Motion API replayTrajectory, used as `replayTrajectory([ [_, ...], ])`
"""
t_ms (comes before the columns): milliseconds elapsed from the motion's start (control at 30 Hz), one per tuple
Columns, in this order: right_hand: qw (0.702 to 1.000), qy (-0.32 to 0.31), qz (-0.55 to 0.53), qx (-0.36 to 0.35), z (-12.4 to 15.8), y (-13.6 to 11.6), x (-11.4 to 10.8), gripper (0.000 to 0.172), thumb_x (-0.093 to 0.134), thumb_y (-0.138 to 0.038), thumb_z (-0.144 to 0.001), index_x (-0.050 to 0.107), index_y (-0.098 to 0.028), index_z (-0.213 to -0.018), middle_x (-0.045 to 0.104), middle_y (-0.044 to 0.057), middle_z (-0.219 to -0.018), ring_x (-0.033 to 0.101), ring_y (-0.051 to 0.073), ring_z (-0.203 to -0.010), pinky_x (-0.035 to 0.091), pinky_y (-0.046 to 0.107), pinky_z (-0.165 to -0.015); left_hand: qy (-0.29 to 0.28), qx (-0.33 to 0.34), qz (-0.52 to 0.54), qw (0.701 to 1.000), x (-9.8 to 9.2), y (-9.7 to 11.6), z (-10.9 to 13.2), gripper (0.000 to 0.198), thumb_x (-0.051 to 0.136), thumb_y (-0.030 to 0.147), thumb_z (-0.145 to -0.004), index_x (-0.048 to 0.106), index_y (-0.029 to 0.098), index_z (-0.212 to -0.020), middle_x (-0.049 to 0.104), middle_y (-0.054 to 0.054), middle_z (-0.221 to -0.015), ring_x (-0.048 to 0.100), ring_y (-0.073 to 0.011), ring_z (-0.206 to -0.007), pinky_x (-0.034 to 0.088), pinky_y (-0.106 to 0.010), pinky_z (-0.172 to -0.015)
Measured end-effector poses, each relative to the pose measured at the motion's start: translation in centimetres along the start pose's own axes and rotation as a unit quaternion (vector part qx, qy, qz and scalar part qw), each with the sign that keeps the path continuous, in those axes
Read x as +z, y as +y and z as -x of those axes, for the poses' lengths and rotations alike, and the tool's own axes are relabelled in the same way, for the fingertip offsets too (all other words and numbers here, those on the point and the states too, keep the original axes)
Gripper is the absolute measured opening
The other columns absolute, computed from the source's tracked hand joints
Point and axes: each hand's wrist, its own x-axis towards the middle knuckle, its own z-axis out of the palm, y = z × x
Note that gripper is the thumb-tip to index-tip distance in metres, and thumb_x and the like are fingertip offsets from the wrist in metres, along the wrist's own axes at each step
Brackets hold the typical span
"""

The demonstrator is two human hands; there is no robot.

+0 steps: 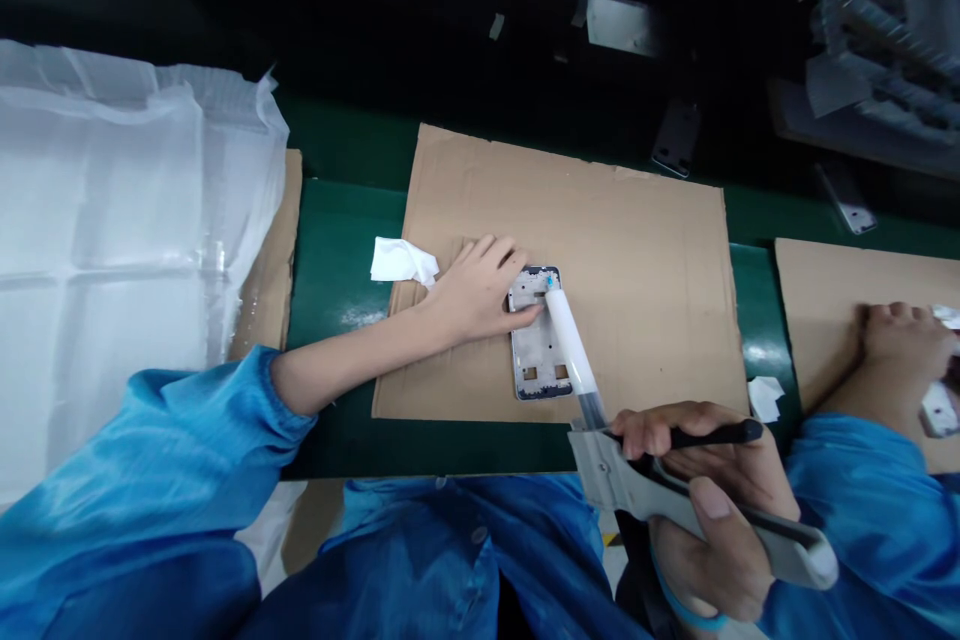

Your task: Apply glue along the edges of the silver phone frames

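A grey metal phone frame (532, 350) lies flat on a sheet of cardboard (645, 260). Over its left edge rests my left hand (484, 290), fingers at the upper left and thumb across the middle, gripping it. My right hand (720, 500) is wrapped around the handle of a syringe dispensing gun (637, 490). Its white syringe barrel (570, 340) points up and left, with a blue tip (550, 282) at the upper end of the frame. Whether the tip touches the frame I cannot tell.
A crumpled white wipe (403, 261) lies left of my left hand. Plastic-wrapped sheeting (135, 220) covers the left side. Another person's hand (904, 350) works on cardboard at right. Two more phone frames (677, 138) lie at the back right of the green table (337, 260).
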Motion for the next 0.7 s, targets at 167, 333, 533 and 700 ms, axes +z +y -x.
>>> replayTrajectory([
  [167,1.0,-0.016,0.001,0.014,0.1,-0.44,0.09,0.022,0.06,-0.032,-0.09,0.072,-0.027,-0.107,0.06,0.007,-0.08,0.062,0.022,-0.069,0.053,0.055,-0.066,0.01,0.004,-0.001,1.0,0.03,-0.01,0.0,0.041,0.067,0.056,-0.1,0.067,0.022,-0.123,0.067,-0.015,-0.125,0.062,-0.0351,-0.113,0.054,-0.052,-0.096],
  [333,1.0,-0.001,0.009,0.021,0.43,-0.62,0.0,0.02,0.062,-0.032,-0.09,0.07,-0.027,-0.107,0.06,0.007,-0.081,0.062,0.024,-0.069,0.058,0.052,-0.067,0.012,0.005,-0.001,1.0,0.11,-0.06,-0.02,0.042,0.066,0.058,-0.099,0.067,0.023,-0.123,0.068,-0.015,-0.124,0.062,-0.0351,-0.112,0.055,-0.053,-0.095],
  [533,1.0,-0.012,0.009,0.018,0.36,-0.71,0.25,0.019,0.061,-0.032,-0.091,0.07,-0.027,-0.107,0.06,0.007,-0.082,0.062,0.023,-0.07,0.058,0.05,-0.066,0.005,0.001,0.0,1.0,-0.02,0.02,-0.02,0.043,0.065,0.058,-0.1,0.067,0.023,-0.123,0.068,-0.015,-0.124,0.062,-0.0349,-0.113,0.055,-0.053,-0.096],
  [700,0.999,-0.032,0.006,0.004,0.17,-0.29,-0.38,0.02,0.061,-0.033,-0.093,0.071,-0.027,-0.11,0.06,0.007,-0.081,0.063,0.022,-0.069,0.056,0.053,-0.065,0.004,-0.001,-0.001,1.0,-0.02,-0.01,0.0,0.044,0.066,0.058,-0.1,0.067,0.021,-0.124,0.068,-0.015,-0.124,0.061,-0.0347,-0.113,0.054,-0.053,-0.097],
])
